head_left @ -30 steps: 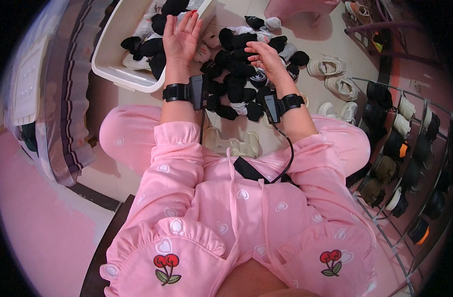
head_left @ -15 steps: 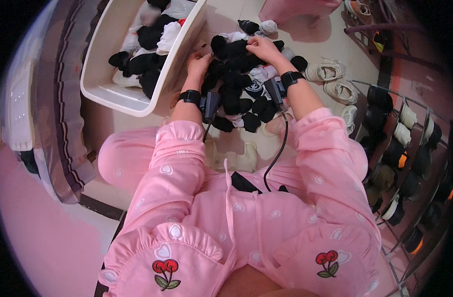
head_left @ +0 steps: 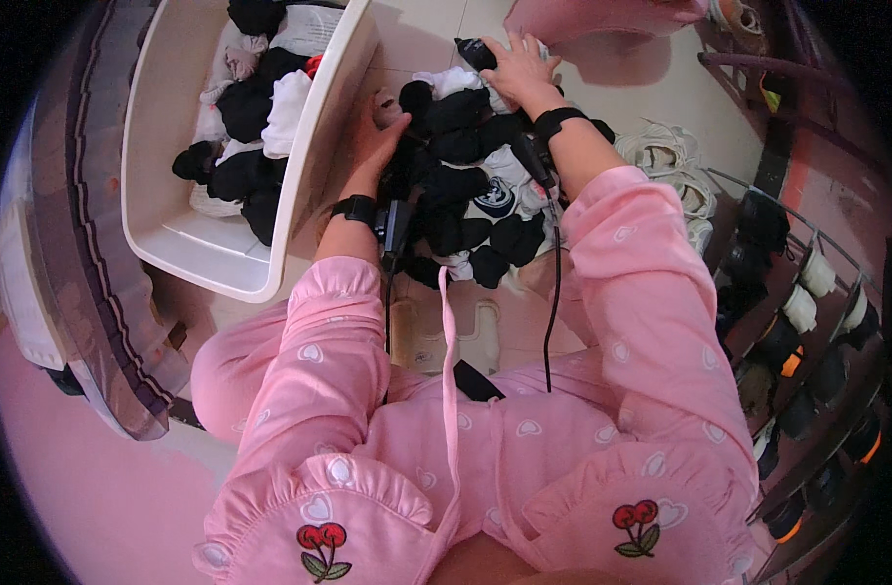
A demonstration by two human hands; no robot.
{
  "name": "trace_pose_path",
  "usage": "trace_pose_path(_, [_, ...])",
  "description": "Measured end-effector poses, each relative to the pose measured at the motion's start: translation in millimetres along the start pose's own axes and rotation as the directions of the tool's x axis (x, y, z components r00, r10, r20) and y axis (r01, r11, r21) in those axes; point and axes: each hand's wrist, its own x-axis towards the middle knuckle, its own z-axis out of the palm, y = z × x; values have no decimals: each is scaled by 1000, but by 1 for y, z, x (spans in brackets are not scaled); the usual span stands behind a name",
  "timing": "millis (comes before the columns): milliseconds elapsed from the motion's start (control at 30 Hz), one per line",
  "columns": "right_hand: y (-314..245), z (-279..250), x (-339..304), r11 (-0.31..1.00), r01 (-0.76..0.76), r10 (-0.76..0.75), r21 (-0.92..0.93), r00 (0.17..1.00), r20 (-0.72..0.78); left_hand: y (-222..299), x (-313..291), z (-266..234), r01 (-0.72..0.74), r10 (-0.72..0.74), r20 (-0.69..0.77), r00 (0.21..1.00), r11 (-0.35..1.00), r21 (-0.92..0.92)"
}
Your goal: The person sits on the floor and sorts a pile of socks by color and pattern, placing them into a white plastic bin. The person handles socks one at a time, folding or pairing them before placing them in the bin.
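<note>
A pile of rolled and bunched socks [head_left: 455, 185], mostly black with some white and patterned ones, lies on the floor in front of me. My left hand [head_left: 376, 139] is at the pile's left side, thumb and fingers apart around a small beige sock [head_left: 387, 107]; no firm grip shows. At the far edge of the pile, my right hand [head_left: 521, 75] spreads its fingers over a pale sock it mostly covers. A black sock bundle [head_left: 476, 53] lies just left of those fingers. White socks [head_left: 455, 81] sit between the two hands.
A white plastic bin [head_left: 207, 265] holding black, white and grey socks stands at the left. Pale lace-up shoes [head_left: 660, 146] are on the right, beside a wire rack [head_left: 807, 234] of shoes. A pink object [head_left: 602, 18] stands beyond the pile.
My right hand has moved farther out to the pale sock at the far edge, and its fingers have spread from a pinch. My left hand has loosened and stays beside the beige sock.
</note>
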Motion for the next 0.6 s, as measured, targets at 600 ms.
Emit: trace_pose_path(600, [56,-4,-64,356,-225,304,907,946,115,-18,-19,13,324,-314,85,946,892,-315])
